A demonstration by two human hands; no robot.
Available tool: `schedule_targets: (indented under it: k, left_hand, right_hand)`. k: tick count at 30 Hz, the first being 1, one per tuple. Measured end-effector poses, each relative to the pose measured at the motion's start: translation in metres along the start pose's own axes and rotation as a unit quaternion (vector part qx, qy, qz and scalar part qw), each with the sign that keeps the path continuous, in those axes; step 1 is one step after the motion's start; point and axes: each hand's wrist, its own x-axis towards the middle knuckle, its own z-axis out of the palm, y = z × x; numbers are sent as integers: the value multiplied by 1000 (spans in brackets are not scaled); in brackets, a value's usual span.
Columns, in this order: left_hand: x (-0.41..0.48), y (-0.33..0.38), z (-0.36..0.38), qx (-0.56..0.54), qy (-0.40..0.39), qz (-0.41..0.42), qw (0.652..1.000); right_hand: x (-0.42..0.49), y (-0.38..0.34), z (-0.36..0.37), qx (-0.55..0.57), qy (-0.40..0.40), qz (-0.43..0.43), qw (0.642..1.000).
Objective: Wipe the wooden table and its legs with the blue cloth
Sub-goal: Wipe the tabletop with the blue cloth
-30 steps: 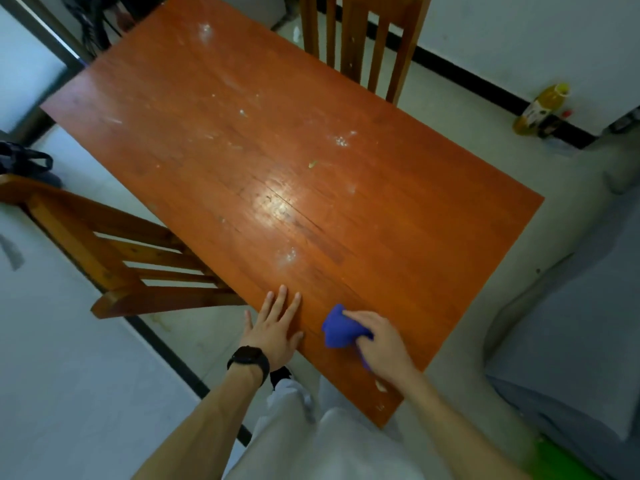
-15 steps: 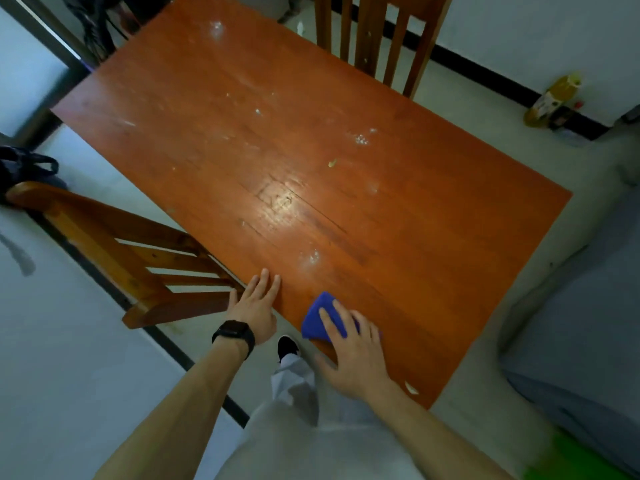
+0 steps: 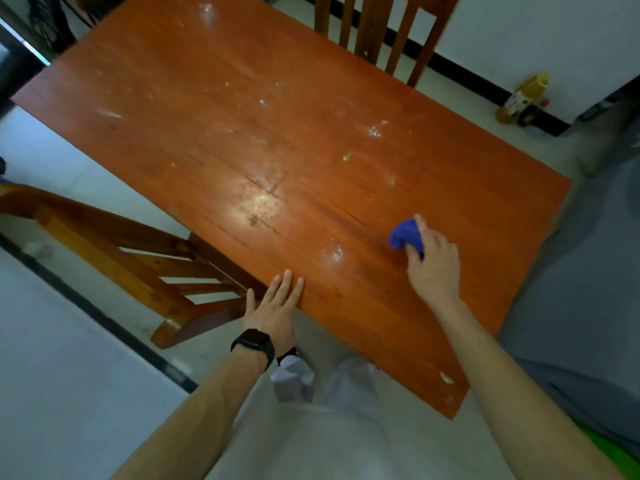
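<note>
Item: small crumpled blue cloth [image 3: 404, 234], bunched on the reddish-brown rectangular wooden table [image 3: 214, 109] toward its near right end. The right hand [image 3: 434, 263] is curled over it, fingers pinching the wad. Left hand [image 3: 275, 304] lies flat with straight fingers on the table's near edge, holding nothing. Handling, as judged: soft, light and limp, best gripped wadded in the palm.

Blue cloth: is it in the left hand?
No, the right hand grips the bunched blue cloth on the wooden table, while the left hand rests flat at the table's near edge.
</note>
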Motion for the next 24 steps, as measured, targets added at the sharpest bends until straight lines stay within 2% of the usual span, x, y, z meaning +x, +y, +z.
schedule_targets:
  k: [4, 5, 6, 7, 9, 10, 12, 13, 15, 17, 19, 20, 22, 24]
  left_hand:
    - [3, -10, 5, -4, 13, 24, 1000]
    - [2, -11, 5, -7, 7, 28, 1000]
    - [1, -13, 5, -12, 8, 29, 999]
    - [1, -14, 5, -14, 12, 29, 999]
    - [0, -18, 3, -14, 7, 38, 999]
    - [-1, -19, 3, -14, 2, 44, 999]
    - [-1, -23, 6, -15, 10, 50, 999]
    - [-1, -24, 6, -17, 11, 52, 998]
    - [1, -24, 8, -28, 14, 55, 998]
    - [2, -22, 9, -35, 20, 55, 998]
    - [1, -21, 7, -37, 18, 57, 998]
    - [1, -22, 6, -34, 14, 58, 998]
    - [-1, -22, 5, -34, 11, 59, 998]
    - [-1, -25, 5, -33, 10, 56, 998]
  right_hand:
    - [-10, -26, 23, 26, 32, 203, 978]
    - [-35, -43, 34, 19, 38, 190, 981]
    - [-64, -60, 45, 5, 28, 128, 991]
    - [-94, -77, 54, -1, -7, 50, 999]
    - [-135, -94, 60, 12, -110, -78, 991]
    - [-139, -95, 56, 51, -162, -111, 979]
    - [-116, -93, 39, 157, -234, -104, 954]
    - [-97, -89, 31, 188, -236, -87, 949]
    - [-50, -78, 18, 195, -162, -41, 966]
    - [-18, -64, 16, 138, -76, 8, 988]
    - [-23, -65, 29, 74, -38, 99, 992]
    - [-40, -71, 38, 54, -25, 115, 992]
    - [-94, -89, 56, 33, -14, 33, 999]
    - [-144, -104, 66, 55, -88, -61, 993]
